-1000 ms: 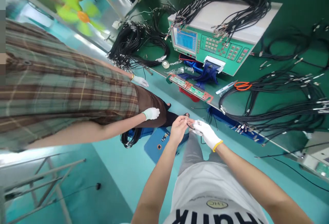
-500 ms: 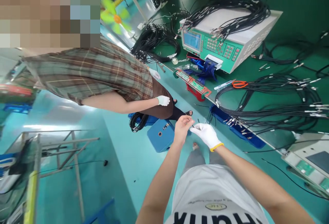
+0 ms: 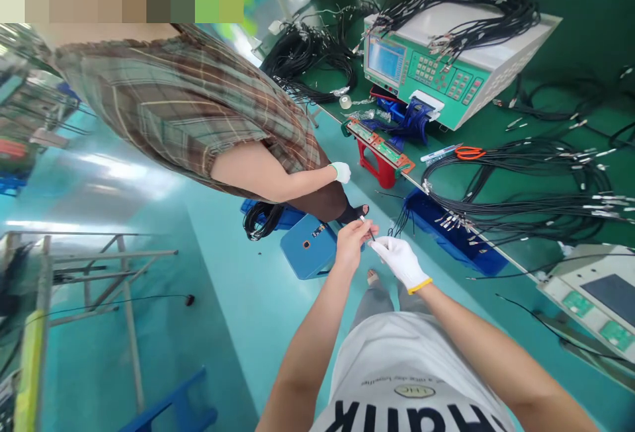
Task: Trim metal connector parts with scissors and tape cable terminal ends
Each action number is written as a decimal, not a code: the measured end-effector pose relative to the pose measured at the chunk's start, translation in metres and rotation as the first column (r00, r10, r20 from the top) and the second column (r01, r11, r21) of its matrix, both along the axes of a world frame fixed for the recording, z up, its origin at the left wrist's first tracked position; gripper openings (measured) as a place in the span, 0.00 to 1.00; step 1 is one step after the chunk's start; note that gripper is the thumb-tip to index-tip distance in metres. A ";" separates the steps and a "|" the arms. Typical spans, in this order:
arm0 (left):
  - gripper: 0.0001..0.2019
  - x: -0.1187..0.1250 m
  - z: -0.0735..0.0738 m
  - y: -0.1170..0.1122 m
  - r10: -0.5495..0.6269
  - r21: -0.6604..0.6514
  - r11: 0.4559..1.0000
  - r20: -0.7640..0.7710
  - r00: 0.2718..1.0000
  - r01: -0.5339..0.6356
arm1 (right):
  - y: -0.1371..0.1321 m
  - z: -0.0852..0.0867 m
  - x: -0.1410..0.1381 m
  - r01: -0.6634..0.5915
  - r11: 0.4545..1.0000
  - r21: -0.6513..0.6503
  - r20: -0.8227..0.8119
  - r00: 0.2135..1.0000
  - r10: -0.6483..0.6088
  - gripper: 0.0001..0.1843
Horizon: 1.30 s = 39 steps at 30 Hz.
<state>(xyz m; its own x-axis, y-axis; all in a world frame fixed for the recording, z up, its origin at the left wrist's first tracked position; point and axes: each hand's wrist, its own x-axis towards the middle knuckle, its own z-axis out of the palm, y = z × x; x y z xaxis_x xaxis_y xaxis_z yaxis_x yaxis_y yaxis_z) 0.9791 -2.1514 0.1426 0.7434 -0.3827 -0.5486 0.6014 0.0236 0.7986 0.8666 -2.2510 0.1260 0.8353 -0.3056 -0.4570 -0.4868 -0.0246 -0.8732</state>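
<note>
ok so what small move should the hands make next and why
I'd probably hold the left hand steady and ease the right hand back slightly, to show more of the thin dark piece: it bridges the hands, and the grip seems to cover much of it.

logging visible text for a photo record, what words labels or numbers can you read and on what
"LHC", probably: oval on the white shirt
"hank", seemingly, cut off by the frame: large black letters, same shirt
Small shirt line: too blurred
Instrument screen and keys: too small to read
</note>
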 end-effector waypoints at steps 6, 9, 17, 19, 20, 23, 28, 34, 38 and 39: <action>0.24 -0.012 0.004 0.011 0.009 -0.030 1.000 0.039 0.999 -0.008 | 0.012 -0.001 -0.007 0.048 0.999 0.008 -0.041 0.998 -0.048 0.18; 0.22 -0.017 0.005 0.011 0.030 -0.037 0.999 0.051 0.998 -0.028 | 0.012 0.002 -0.013 0.069 0.997 0.019 -0.049 0.997 -0.068 0.18; 0.20 -0.031 0.011 0.005 0.007 -0.077 0.997 0.045 0.999 -0.004 | 0.006 0.011 -0.030 0.112 0.987 0.112 -0.019 0.994 -0.111 0.21; 0.20 -0.035 0.015 0.005 -0.016 -0.095 0.995 0.051 0.999 0.020 | 0.005 0.012 -0.033 0.127 0.978 0.165 0.004 0.992 -0.130 0.22; 0.20 -0.037 0.018 0.004 -0.028 -0.101 0.994 0.056 0.998 0.033 | 0.005 0.012 -0.035 0.131 0.972 0.196 0.016 0.990 -0.137 0.23; 0.17 -0.039 0.027 0.000 -0.044 -0.110 0.992 0.095 0.994 0.055 | 0.004 0.016 -0.036 0.137 0.948 0.286 0.053 0.986 -0.158 0.24; 0.16 -0.027 0.053 -0.017 0.009 -0.102 0.995 0.249 0.969 0.017 | -0.003 0.035 -0.019 0.115 0.908 0.402 0.134 0.974 -0.182 0.22; 0.14 -0.003 0.085 -0.028 -0.001 -0.029 0.999 0.584 0.812 0.023 | -0.015 0.062 0.015 -0.031 0.842 0.539 0.237 0.965 -0.116 0.25; 0.14 0.010 0.091 -0.027 -0.035 -0.011 0.999 0.609 0.792 0.053 | -0.023 0.067 0.030 -0.074 0.820 0.568 0.257 0.962 -0.092 0.23; 0.14 0.013 0.090 -0.027 -0.037 -0.009 0.999 0.609 0.792 0.054 | -0.024 0.067 0.032 -0.079 0.817 0.571 0.259 0.962 -0.088 0.23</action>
